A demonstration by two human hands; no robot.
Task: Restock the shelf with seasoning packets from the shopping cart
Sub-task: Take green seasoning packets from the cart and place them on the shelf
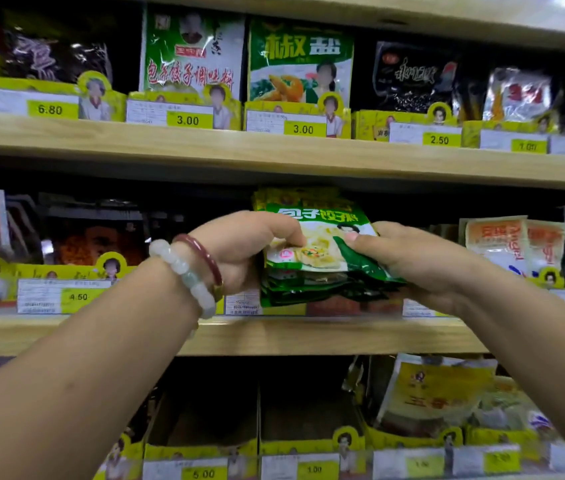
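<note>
Nearest the camera, two bare forearms are reaching up and forward, the left one wearing two bracelets at the wrist. Both hands are meeting at the middle shelf: the left hand is curling round the left edge of a stack of green seasoning packets, thumb and fingertips pinching the top packet's face, while the right hand is gripping the stack's right edge, thumb pressing on top and fingers wrapping underneath. The stack is hanging just above the shelf lip, at about 12 o'clock from the person, tilting slightly down to the right, in front of more packets of the same green kind standing behind it. My reading is that the placing step is under way: the bundle is being fed into its slot, and the next move is calling for a push straight back and a squaring-up so the packets are standing upright behind the price tag. Room looks tight: the upper shelf board is sitting close over the stack at 12 o'clock, orange-and-white packets are crowding at 2 o'clock, and dark packets are standing at 10 o'clock. Farther up, the top row is showing full. The shopping cart is not in view.
</note>
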